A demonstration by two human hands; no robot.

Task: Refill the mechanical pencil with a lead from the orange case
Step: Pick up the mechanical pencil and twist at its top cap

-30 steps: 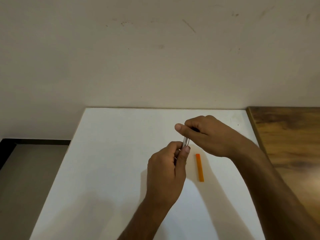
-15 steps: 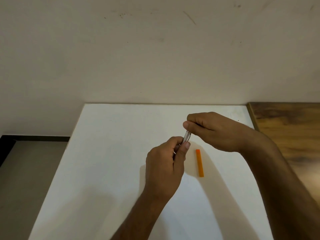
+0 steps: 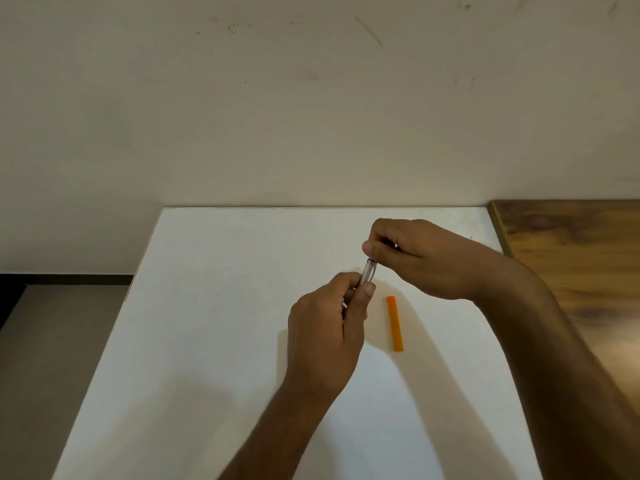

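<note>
Since the earlier frames, your right hand (image 3: 426,258) has shifted right and slightly nearer along the pencil's axis, so more of the clear barrel now shows between your two hands; your left hand (image 3: 329,327) has held its position.

Your left hand grips the mechanical pencil (image 3: 367,273) with fingers and thumb curled round the lower barrel. The pencil is held above the white table (image 3: 221,341), tilted with its upper end pointing far and right.

Your right hand is closed in a pinch at the pencil's upper end, thumb and forefinger together. Whether it holds a cap, a lead or the pencil tip itself cannot be determined.

The orange case (image 3: 395,323) lies flat on the table just right of your left hand, long axis running near to far. It is not touched by either hand. Its contents are not visible, and whether it is open or closed cannot be determined.

A wooden surface (image 3: 571,258) adjoins the table on the right.
</note>
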